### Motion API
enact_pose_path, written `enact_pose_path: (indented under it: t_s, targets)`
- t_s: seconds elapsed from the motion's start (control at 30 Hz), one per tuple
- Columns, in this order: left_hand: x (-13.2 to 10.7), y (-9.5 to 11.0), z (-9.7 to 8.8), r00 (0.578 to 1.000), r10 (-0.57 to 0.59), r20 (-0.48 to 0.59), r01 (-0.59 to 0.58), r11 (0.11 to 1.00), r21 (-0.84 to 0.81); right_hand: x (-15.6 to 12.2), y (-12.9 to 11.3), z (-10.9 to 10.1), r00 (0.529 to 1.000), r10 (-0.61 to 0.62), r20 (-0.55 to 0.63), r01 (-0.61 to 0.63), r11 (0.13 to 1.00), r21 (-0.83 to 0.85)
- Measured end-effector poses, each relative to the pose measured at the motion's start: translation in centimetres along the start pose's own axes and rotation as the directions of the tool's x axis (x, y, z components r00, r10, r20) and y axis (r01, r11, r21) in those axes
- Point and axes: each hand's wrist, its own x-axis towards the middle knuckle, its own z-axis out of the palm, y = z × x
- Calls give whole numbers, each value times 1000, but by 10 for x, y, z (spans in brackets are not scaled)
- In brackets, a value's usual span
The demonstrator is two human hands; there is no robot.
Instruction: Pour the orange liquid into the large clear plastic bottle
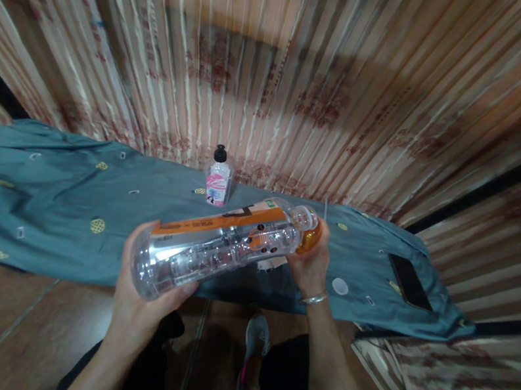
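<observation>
I hold a large clear plastic bottle (222, 242) with an orange label on its side, tilted almost flat above the table's near edge. My left hand (138, 294) is wrapped round its base. My right hand (312, 260), with a metal bangle on the wrist, grips the neck end, where a little amber liquid has collected. A small clear bottle (218, 178) with a black cap and pink label stands upright on the table just beyond.
The table is draped in a teal cloth (40, 198) with yellow motifs. A dark phone (410, 281) lies at its right end and a white disc (340, 286) near my right wrist. Striped curtains hang behind. My shoe (253, 360) shows on the brown floor.
</observation>
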Motion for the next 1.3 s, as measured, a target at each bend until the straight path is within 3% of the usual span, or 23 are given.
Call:
enact_pose_path:
  t_s: [0.67, 1.0, 1.3]
  targets:
    - [0, 0, -2, 999, 29, 18, -30, 996, 89, 0, 3, 1, 1000, 10, 1, -10, 1000, -3]
    - [-1, 0, 1, 1000, 17, -8, -17, 1000, 19, 0, 0, 0, 1000, 3, 2, -3, 1000, -7]
    - [-1, 2, 1, 999, 31, -12, -30, 998, 58, 0, 2, 1, 1000, -6, -3, 6, 1000, -8]
